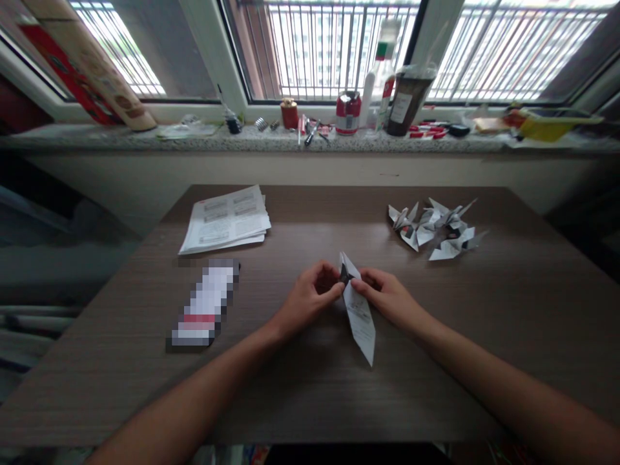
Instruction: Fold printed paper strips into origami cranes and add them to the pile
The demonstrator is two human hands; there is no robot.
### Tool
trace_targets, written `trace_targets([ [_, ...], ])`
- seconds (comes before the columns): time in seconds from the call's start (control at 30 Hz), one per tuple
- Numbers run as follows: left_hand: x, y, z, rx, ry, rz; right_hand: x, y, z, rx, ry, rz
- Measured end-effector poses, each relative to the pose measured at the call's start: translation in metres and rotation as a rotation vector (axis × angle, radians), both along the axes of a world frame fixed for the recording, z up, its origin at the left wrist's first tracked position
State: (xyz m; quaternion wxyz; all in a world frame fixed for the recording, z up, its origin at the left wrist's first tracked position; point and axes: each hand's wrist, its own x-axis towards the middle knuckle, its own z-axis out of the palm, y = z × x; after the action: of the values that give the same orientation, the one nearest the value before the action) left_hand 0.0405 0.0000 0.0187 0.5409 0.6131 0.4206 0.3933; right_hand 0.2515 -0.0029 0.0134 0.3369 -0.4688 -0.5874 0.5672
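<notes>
A narrow folded paper (361, 318) with printed text is held above the middle of the brown table, one pointed end toward me and the other toward the window. My left hand (314, 290) pinches its left edge near the upper part, beside a dark printed patch. On the right edge, my right hand (382, 290) grips the same paper with the thumb lying on top. Both thumbs are close together on the paper. Some fingertips are hidden behind it.
Several folded paper pieces (436, 226) lie at the back right of the table (290, 400). Printed sheets (227, 216) are stacked at the back left, with a pixelated flat object (206, 307) nearer me. Cans, a cup and a bottle stand on the windowsill (271, 141).
</notes>
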Motion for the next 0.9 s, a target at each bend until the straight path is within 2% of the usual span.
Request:
trace_targets([
  [0.17, 0.0034, -0.0020, -0.0011, -0.012, 0.007, 0.012, -0.0031, -0.0029, -0.0029, 0.023, -0.037, -0.060],
  [0.37, 0.0028, -0.0005, 0.0000, -0.025, 0.016, 0.064, -0.0069, -0.0038, -0.0057, 0.060, -0.049, -0.026],
  [0.6, 0.0021, 0.0018, -0.0069, -0.018, -0.018, 0.088, -0.0082, -0.0047, -0.0038, 0.098, -0.107, 0.002],
  [0.9, 0.0027, 0.0016, -0.0039, -0.038, -0.073, 0.134, -0.0100, -0.0056, -0.0005, 0.028, -0.070, 0.002],
])
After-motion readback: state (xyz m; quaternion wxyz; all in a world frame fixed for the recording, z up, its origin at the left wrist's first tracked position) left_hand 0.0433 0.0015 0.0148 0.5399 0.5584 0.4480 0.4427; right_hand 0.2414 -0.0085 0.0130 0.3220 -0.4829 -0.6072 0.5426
